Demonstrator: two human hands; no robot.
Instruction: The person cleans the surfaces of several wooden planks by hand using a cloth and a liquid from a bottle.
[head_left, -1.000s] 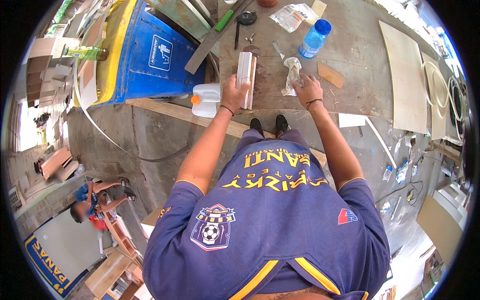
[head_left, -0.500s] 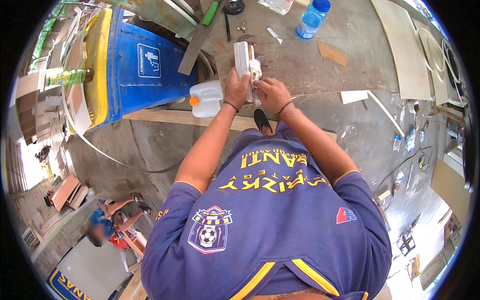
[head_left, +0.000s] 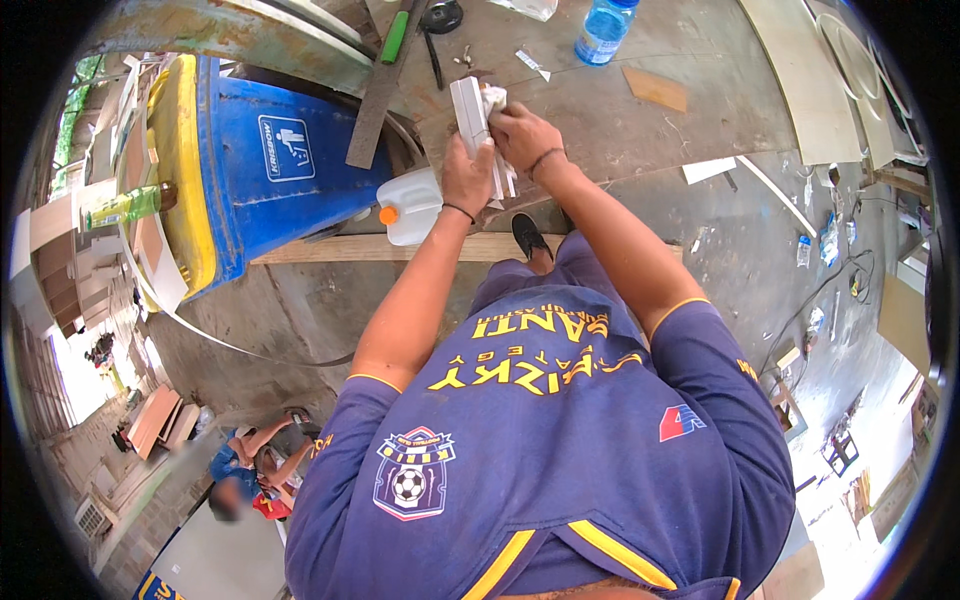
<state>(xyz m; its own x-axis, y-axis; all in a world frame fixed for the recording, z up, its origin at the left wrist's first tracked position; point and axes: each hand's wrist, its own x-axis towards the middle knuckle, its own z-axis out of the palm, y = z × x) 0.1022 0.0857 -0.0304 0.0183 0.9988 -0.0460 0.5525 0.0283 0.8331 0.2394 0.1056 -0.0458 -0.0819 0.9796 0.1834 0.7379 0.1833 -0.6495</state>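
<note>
Two hands meet on one white rectangular block (head_left: 472, 120), which stands upright on the grey workbench (head_left: 640, 130). Your left hand (head_left: 468, 178) grips the block from below, fingers wrapped closed around its lower half. Your right hand (head_left: 522, 135) sits just right of the block, fingers closed on a crumpled white cloth (head_left: 494, 98) pressed against the block's upper right face. Left of the block: a white jug (head_left: 410, 205) with orange cap, then a blue bin (head_left: 270, 170). A blue bottle (head_left: 603, 30) stands beyond the block.
</note>
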